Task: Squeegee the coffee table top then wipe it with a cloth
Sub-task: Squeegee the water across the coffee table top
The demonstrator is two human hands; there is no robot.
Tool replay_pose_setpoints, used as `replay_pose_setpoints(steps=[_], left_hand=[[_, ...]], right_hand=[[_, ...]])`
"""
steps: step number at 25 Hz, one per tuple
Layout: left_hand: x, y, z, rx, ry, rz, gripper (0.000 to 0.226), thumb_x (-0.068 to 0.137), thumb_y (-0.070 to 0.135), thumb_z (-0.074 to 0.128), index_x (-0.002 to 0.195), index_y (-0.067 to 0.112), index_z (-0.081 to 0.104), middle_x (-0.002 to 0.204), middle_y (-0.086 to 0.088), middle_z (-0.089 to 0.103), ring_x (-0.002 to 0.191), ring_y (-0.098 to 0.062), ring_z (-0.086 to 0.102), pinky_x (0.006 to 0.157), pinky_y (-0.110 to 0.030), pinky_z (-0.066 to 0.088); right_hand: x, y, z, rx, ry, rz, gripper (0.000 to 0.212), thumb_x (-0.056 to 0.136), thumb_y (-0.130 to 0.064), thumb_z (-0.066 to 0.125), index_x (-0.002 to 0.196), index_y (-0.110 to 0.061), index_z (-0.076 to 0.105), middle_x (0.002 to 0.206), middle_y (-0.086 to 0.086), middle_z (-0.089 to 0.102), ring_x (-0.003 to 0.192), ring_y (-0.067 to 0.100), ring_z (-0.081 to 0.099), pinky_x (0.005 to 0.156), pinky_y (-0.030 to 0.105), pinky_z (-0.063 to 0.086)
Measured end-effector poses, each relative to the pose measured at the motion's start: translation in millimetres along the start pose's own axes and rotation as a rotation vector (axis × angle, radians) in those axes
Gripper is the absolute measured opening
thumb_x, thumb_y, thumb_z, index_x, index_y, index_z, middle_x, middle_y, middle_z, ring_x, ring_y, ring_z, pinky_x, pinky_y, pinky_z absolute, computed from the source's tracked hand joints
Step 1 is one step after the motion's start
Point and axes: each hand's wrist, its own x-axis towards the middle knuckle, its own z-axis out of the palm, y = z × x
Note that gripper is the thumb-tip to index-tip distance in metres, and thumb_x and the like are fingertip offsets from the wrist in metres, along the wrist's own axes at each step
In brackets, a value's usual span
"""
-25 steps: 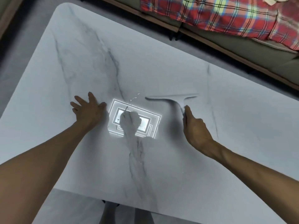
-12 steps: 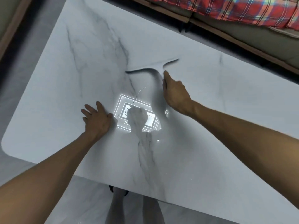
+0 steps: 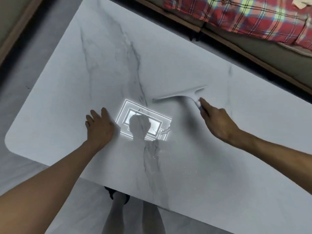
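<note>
The squeegee (image 3: 181, 95) is lying on the counter (image 3: 185, 166), right of and behind the light reflection (image 3: 143, 122). The left hand (image 3: 99, 127) is resting flat just left of that reflection; the right hand (image 3: 217, 122) is sitting well to its right.

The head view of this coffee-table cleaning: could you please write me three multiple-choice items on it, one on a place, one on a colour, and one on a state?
1. Where does the left hand rest?
A. Flat on the table top, left of the bright ceiling-light reflection
B. On the squeegee blade
C. On the sofa

2. What colours is the blanket on the sofa?
A. Plain blue
B. Red plaid with yellow-green patches
C. Black and white stripes

3. What is the right hand doing?
A. Hanging open over the floor
B. Holding a cloth
C. Gripping the squeegee handle, blade on the table top

Answers:
1 A, the palm lies spread on the marble beside the reflection.
2 B, the checks are red with lighter squares.
3 C, the fingers close around the handle and no cloth is in view.
</note>
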Motion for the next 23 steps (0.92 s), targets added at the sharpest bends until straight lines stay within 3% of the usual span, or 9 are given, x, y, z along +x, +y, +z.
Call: replay_pose_setpoints(steps=[2, 4, 6, 8, 10, 12, 18, 20, 23], left_hand=[[-12.9, -11.6, 7.0, 0.073, 0.006, -0.012, 0.061, 0.096, 0.021, 0.041, 0.148, 0.002, 0.016, 0.148, -0.038, 0.015, 0.133, -0.053, 0.022, 0.111, -0.055, 0.023], [-22.1, -26.7, 14.1, 0.137, 0.021, -0.009, 0.063, 0.097, 0.023, 0.041, 0.150, 0.002, 0.013, 0.151, -0.036, 0.011, 0.135, -0.055, 0.020, 0.113, -0.055, 0.021], [-26.7, -38.4, 19.0, 0.137, 0.023, -0.003, 0.066, 0.095, 0.021, 0.043, 0.150, 0.001, 0.014, 0.150, -0.038, 0.013, 0.134, -0.055, 0.020, 0.112, -0.055, 0.023], [-28.8, -45.1, 23.8, 0.120, 0.011, -0.004, 0.067, 0.093, 0.019, 0.045, 0.149, 0.000, 0.015, 0.149, -0.038, 0.012, 0.136, -0.055, 0.017, 0.113, -0.054, 0.022], [-29.8, -45.1, 26.7, 0.099, -0.012, -0.025, 0.067, 0.093, 0.017, 0.047, 0.149, 0.000, 0.015, 0.150, -0.039, 0.010, 0.138, -0.055, 0.013, 0.115, -0.054, 0.020], [-31.5, -40.6, 26.3, 0.077, -0.023, -0.053, 0.065, 0.091, 0.017, 0.049, 0.147, -0.002, 0.019, 0.147, -0.039, 0.016, 0.133, -0.056, 0.020, 0.111, -0.055, 0.026], [-47.8, -36.9, 19.2, 0.042, 0.029, 0.019, 0.041, 0.082, 0.006, 0.053, 0.121, -0.004, 0.046, 0.124, -0.026, 0.045, 0.107, -0.039, 0.044, 0.090, -0.044, 0.040], [-57.0, -41.1, 18.9, -0.031, 0.069, 0.020, 0.037, 0.080, 0.002, 0.054, 0.117, -0.004, 0.050, 0.117, -0.022, 0.051, 0.105, -0.037, 0.048, 0.090, -0.043, 0.040], [-72.1, -51.9, 22.5, -0.153, 0.105, -0.042, 0.038, 0.081, -0.003, 0.052, 0.119, -0.005, 0.052, 0.116, -0.023, 0.055, 0.107, -0.036, 0.051, 0.093, -0.043, 0.041]], right_hand=[[65.4, -41.1, -9.5, 0.081, 0.086, 0.015, 0.033, 0.104, -0.030, 0.025, 0.130, -0.014, 0.039, 0.089, 0.019, 0.057, 0.076, 0.033, 0.050, 0.051, 0.032, 0.035], [116.4, -84.5, -7.0, 0.206, 0.086, 0.083, 0.021, 0.102, -0.023, 0.026, 0.118, -0.016, 0.038, 0.105, 0.025, 0.058, 0.076, 0.031, 0.047, 0.045, 0.030, 0.035], [136.7, -115.9, 10.9, 0.188, 0.068, 0.069, 0.032, 0.099, -0.015, 0.029, 0.130, -0.011, 0.035, 0.113, 0.027, 0.057, 0.078, 0.031, 0.049, 0.045, 0.032, 0.035], [125.8, -128.0, 38.8, 0.079, 0.058, -0.061, 0.046, 0.100, -0.017, 0.030, 0.146, -0.016, 0.027, 0.110, 0.025, 0.059, 0.083, 0.038, 0.054, 0.053, 0.034, 0.038], [88.2, -117.5, 65.4, -0.058, -0.022, -0.223, 0.051, 0.101, -0.023, 0.032, 0.152, -0.025, 0.022, 0.105, 0.023, 0.062, 0.087, 0.042, 0.058, 0.065, 0.036, 0.038], [44.8, -84.1, 79.6, -0.156, -0.126, -0.331, 0.056, 0.101, -0.029, 0.035, 0.153, -0.032, 0.016, 0.100, 0.018, 0.065, 0.086, 0.040, 0.060, 0.067, 0.038, 0.042], [-43.5, 23.4, 43.3, -0.435, -0.354, -0.340, 0.056, 0.102, -0.032, 0.028, 0.152, -0.047, 0.007, 0.091, -0.001, 0.059, 0.082, 0.028, 0.061, 0.070, 0.036, 0.047], [-38.4, 17.1, 32.3, -0.388, -0.352, -0.365, 0.054, 0.103, -0.033, 0.028, 0.152, -0.047, 0.008, 0.092, -0.001, 0.062, 0.086, 0.027, 0.061, 0.074, 0.035, 0.048], [11.7, -40.3, 32.9, -0.123, -0.150, -0.371, 0.048, 0.103, -0.037, 0.030, 0.151, -0.040, 0.021, 0.099, 0.012, 0.068, 0.092, 0.039, 0.062, 0.081, 0.044, 0.051]])
